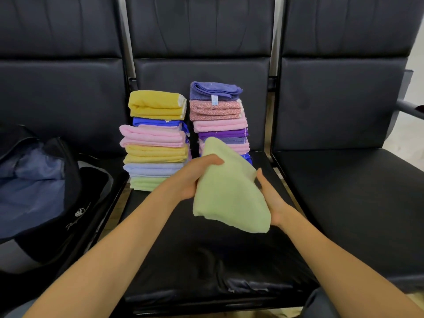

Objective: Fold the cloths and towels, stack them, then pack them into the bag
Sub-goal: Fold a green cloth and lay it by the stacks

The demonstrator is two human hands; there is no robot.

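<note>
A folded light green towel [229,191] is held in the air above the middle black seat [206,255]. My left hand [195,177] grips its left edge, fingers curled over the top. My right hand [270,198] holds its right edge, thumb on the front face. Behind the towel stand two stacks of folded cloths. The left stack [156,141] has a yellow towel on top. The right stack [218,115] is topped by a purple-blue towel, and its lower part is hidden by the green towel. An open black bag [46,184] with blue lining lies on the left seat.
The seats form a row of black padded chairs with tall backrests [202,31]. The right seat [353,187] has a metal armrest [410,109] at its far side. Metal frame bars run between the seats.
</note>
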